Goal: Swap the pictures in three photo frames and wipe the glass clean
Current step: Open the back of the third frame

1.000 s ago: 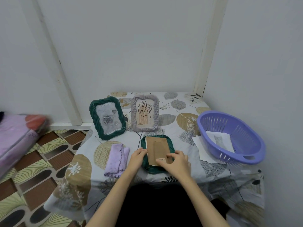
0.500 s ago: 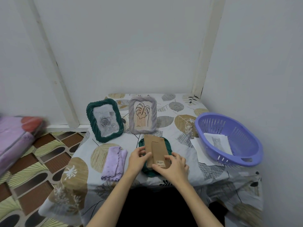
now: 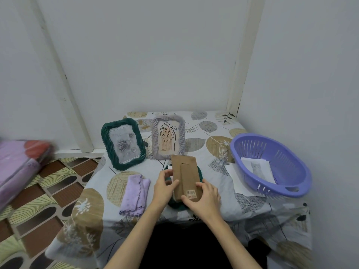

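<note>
Both hands hold the brown backing board (image 3: 185,175) above a green frame (image 3: 200,171) that lies face down at the near edge of the counter (image 3: 223,129). The left hand (image 3: 164,186) pinches the board's left edge and the right hand (image 3: 204,197) grips its near end by the barcode label. The board's long axis runs away from the person, far end tilted up, so it would probably lift clear toward them; two more frames (image 3: 123,143) stand behind, a cloth (image 3: 135,193) lies to the left.
</note>
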Tool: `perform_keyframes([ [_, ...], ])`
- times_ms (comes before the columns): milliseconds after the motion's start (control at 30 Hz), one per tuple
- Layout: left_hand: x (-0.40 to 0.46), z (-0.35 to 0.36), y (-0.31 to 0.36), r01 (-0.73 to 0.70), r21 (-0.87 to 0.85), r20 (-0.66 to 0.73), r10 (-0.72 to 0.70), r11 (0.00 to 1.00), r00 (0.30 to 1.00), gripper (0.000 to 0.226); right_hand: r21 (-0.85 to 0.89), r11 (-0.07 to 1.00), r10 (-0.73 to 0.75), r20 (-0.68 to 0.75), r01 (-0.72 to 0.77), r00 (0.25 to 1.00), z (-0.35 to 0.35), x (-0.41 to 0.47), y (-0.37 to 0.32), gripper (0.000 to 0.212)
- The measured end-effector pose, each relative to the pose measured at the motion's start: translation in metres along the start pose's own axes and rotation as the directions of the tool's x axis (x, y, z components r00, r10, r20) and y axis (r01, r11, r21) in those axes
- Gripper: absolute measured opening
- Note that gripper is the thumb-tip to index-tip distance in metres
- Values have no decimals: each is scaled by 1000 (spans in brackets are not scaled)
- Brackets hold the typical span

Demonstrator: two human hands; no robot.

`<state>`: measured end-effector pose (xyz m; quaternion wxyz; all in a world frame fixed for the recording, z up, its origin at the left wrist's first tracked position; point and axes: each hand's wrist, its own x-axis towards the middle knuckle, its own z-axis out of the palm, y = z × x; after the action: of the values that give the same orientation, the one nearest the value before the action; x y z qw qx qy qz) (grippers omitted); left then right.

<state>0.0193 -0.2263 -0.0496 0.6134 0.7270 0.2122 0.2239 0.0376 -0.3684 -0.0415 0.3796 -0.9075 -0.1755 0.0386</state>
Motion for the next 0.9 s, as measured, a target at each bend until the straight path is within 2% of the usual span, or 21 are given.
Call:
perform_keyframes([
  [167,2,-4,-4,21,18,41,-22,1000,999,14,234,972,29,-25,-22,999,-3,4,-1,54],
  [267,-2,-6,-5,40,115,95,-51,993,994,23,269,962,53,-30,-43,998,-6,5,-4,54],
  [333,-3,-8,-9,-21,274,116,-11,962,993,33,318,945,94,-46,-75,995,-7,6,-2,55],
  [400,-4,-13,-15,-136,558,162,54,818,985,40,384,919,140,-93,-95,986,-12,8,3,51],
  [467,-4,-18,-22,-176,747,194,43,642,980,45,439,893,170,-129,-97,977,-25,11,8,45],
  [567,-9,-18,-25,-162,828,199,-11,537,980,47,456,888,137,-138,-60,981,-37,15,13,40],
  [733,-12,-13,-22,-139,881,184,-57,451,981,46,505,863,95,-134,-15,986,-35,18,17,37],
  [767,-12,-13,-20,-153,872,189,-30,464,982,46,517,856,90,-149,0,985,-35,17,19,37],
  [800,-11,-11,-16,-167,830,192,7,532,981,46,517,856,80,-165,17,983,-35,17,20,37],
  [833,-12,-8,-11,-165,721,187,40,673,981,46,507,861,63,-178,37,982,-34,16,21,38],
  [867,-12,-5,-1,-119,527,177,29,841,984,46,489,871,44,-182,52,982,-34,15,22,39],
  [900,-13,-2,10,-32,296,188,-25,955,982,47,469,881,21,-180,67,983,-33,14,22,39],
])
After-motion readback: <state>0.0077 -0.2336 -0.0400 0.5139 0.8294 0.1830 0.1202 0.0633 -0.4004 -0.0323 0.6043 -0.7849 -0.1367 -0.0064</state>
